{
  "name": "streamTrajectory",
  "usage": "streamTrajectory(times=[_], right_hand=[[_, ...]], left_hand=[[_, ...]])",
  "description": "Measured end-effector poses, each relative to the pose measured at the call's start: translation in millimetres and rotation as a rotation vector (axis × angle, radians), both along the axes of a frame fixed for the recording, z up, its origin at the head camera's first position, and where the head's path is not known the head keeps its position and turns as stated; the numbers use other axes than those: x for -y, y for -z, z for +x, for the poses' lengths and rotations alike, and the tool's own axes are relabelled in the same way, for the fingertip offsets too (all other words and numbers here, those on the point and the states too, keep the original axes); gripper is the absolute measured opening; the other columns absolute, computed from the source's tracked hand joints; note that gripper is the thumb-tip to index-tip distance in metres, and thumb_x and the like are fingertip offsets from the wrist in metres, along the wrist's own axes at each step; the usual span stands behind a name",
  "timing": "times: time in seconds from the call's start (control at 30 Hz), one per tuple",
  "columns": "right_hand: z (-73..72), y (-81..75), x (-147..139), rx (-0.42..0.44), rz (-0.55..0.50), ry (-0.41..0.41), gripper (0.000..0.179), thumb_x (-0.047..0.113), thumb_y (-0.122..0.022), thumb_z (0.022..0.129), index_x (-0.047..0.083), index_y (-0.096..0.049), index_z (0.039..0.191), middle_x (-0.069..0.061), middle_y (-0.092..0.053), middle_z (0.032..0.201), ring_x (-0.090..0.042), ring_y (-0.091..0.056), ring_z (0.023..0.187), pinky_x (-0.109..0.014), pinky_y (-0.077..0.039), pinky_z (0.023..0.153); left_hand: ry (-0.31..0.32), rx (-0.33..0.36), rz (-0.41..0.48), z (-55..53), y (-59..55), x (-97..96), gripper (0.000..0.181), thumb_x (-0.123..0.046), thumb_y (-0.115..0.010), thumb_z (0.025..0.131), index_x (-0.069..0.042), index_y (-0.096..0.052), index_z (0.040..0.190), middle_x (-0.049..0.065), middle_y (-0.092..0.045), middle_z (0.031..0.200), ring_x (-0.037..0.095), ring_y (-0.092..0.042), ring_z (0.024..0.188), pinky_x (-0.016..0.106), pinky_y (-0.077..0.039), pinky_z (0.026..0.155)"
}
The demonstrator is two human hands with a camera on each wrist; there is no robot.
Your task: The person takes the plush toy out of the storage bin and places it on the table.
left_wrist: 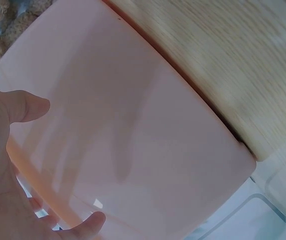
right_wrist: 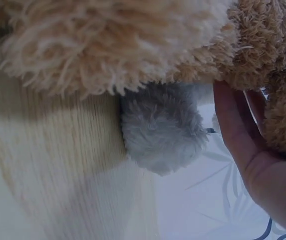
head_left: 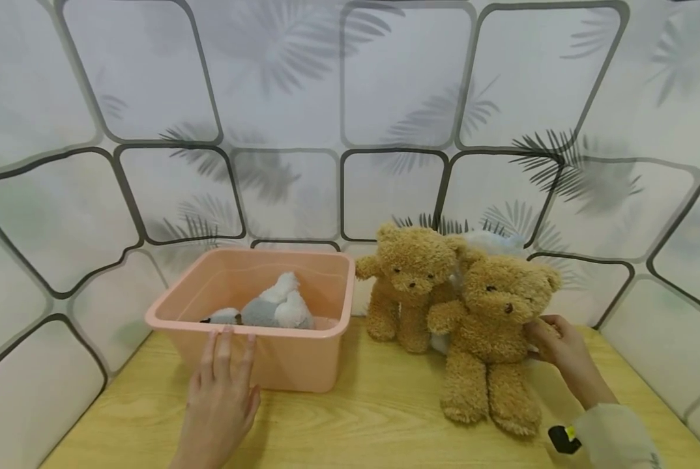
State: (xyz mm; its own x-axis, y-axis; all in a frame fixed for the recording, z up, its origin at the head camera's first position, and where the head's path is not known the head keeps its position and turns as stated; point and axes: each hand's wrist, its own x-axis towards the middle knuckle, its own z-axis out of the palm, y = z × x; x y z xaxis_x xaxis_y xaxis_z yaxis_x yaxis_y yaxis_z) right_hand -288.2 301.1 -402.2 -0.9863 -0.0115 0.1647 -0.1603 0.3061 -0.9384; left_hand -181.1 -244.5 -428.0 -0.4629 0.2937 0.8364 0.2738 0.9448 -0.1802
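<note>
A brown teddy bear [head_left: 493, 326] is upright on the table at the right, and my right hand [head_left: 564, 355] grips it by its arm. In the right wrist view, that hand [right_wrist: 253, 155] has its fingers against the curly fur [right_wrist: 263, 40]. My left hand [head_left: 221, 397] rests with nearly straight fingers on the front rim of a pink plastic tub [head_left: 303, 358]. Its thumb [left_wrist: 30, 107] is spread beside the tub's outer wall [left_wrist: 132, 125] in the left wrist view. Inside the tub lies a white and grey plush toy [head_left: 276, 306], partly hidden by the rim.
A second brown teddy bear [head_left: 411, 280] stands behind and left of the held one. Behind them shows a pale plush toy [head_left: 493, 242]; grey-white fur [right_wrist: 163, 130] appears under the bear in the right wrist view. A patterned curtain [head_left: 285, 195] surrounds the wooden table [head_left: 362, 430].
</note>
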Motion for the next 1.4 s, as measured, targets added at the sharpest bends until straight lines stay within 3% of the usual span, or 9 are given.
streamTrajectory(times=[0.17,0.23,0.5,0.63,0.73,0.83,0.9,1.17,1.4], right_hand=[[4.3,-4.3,-1,-0.066,0.009,0.170,0.022,0.035,-0.054,0.105,0.016,-0.056,0.116,0.027,-0.052,0.100,0.010,-0.048,0.092,-0.014,-0.043,0.073],[6.3,-7.2,-1,-0.122,-0.090,0.211,0.011,0.030,-0.058,0.104,0.021,-0.060,0.110,0.026,-0.058,0.097,0.008,-0.052,0.092,-0.013,-0.042,0.072],[10.5,-15.6,3,-0.411,-0.626,0.037,0.006,-0.001,-0.059,0.099,0.001,-0.060,0.105,0.000,-0.075,0.105,-0.009,-0.072,0.094,-0.020,-0.057,0.078],[16.3,-26.3,9,-0.546,-0.709,0.213,0.003,-0.007,-0.062,0.095,-0.007,-0.061,0.098,-0.008,-0.076,0.100,-0.013,-0.073,0.090,-0.021,-0.057,0.077],[20.2,-37.8,15,-0.729,-0.781,0.321,0.004,-0.013,-0.064,0.091,-0.014,-0.060,0.090,-0.016,-0.075,0.094,-0.020,-0.073,0.084,-0.023,-0.058,0.074],[22.8,-48.8,22,-0.901,-0.808,0.269,0.008,-0.016,-0.063,0.089,-0.019,-0.057,0.086,-0.022,-0.073,0.092,-0.027,-0.072,0.082,-0.026,-0.059,0.074],[24.1,-55.2,29,-0.944,-0.837,0.188,0.006,-0.020,-0.060,0.089,-0.021,-0.055,0.087,-0.026,-0.072,0.093,-0.030,-0.071,0.083,-0.029,-0.060,0.075],[28.6,-65.2,49,-0.887,-0.813,-0.002,0.003,-0.022,-0.052,0.092,-0.024,-0.053,0.095,-0.028,-0.070,0.099,-0.031,-0.071,0.086,-0.033,-0.061,0.076],[31.5,-71.1,62,-0.870,-0.739,-0.094,0.009,-0.021,-0.051,0.094,-0.026,-0.052,0.101,-0.026,-0.070,0.104,-0.030,-0.071,0.090,-0.032,-0.060,0.077]], left_hand=[[0.000,-0.004,-0.001,0.0,0.4,-0.6,0.063,-0.036,-0.026,0.101,0.002,-0.045,0.147,0.038,-0.037,0.146,0.058,-0.038,0.130,0.061,-0.050,0.058],[0.003,-0.004,-0.003,-0.2,0.6,-0.6,0.062,-0.036,-0.027,0.101,0.002,-0.045,0.147,0.038,-0.036,0.146,0.058,-0.038,0.131,0.061,-0.050,0.057],[-0.005,-0.003,-0.012,-0.2,0.7,0.8,0.063,-0.037,-0.026,0.101,0.002,-0.044,0.148,0.038,-0.035,0.147,0.058,-0.038,0.131,0.061,-0.051,0.057],[0.003,0.006,-0.002,-2.1,-0.3,-0.9,0.063,-0.036,-0.027,0.101,0.001,-0.044,0.149,0.038,-0.035,0.148,0.058,-0.038,0.132,0.061,-0.051,0.059],[0.008,0.003,0.005,-2.8,-0.2,-2.0,0.063,-0.036,-0.028,0.100,0.001,-0.044,0.148,0.038,-0.036,0.147,0.058,-0.038,0.131,0.061,-0.050,0.058],[0.003,0.001,0.011,-1.4,1.0,-1.2,0.062,-0.036,-0.028,0.101,0.002,-0.045,0.147,0.038,-0.036,0.147,0.057,-0.037,0.131,0.061,-0.050,0.058],[-0.001,-0.005,0.013,-0.5,1.8,-0.3,0.062,-0.037,-0.027,0.101,0.002,-0.046,0.146,0.039,-0.037,0.146,0.057,-0.038,0.131,0.062,-0.050,0.057],[-0.008,-0.006,-0.002,0.6,3.0,0.1,0.063,-0.037,-0.025,0.102,0.002,-0.046,0.146,0.039,-0.038,0.145,0.058,-0.039,0.130,0.061,-0.050,0.057],[-0.005,-0.004,-0.010,-0.3,1.3,0.0,0.063,-0.036,-0.026,0.101,0.002,-0.044,0.148,0.039,-0.037,0.147,0.058,-0.038,0.131,0.061,-0.051,0.057]])
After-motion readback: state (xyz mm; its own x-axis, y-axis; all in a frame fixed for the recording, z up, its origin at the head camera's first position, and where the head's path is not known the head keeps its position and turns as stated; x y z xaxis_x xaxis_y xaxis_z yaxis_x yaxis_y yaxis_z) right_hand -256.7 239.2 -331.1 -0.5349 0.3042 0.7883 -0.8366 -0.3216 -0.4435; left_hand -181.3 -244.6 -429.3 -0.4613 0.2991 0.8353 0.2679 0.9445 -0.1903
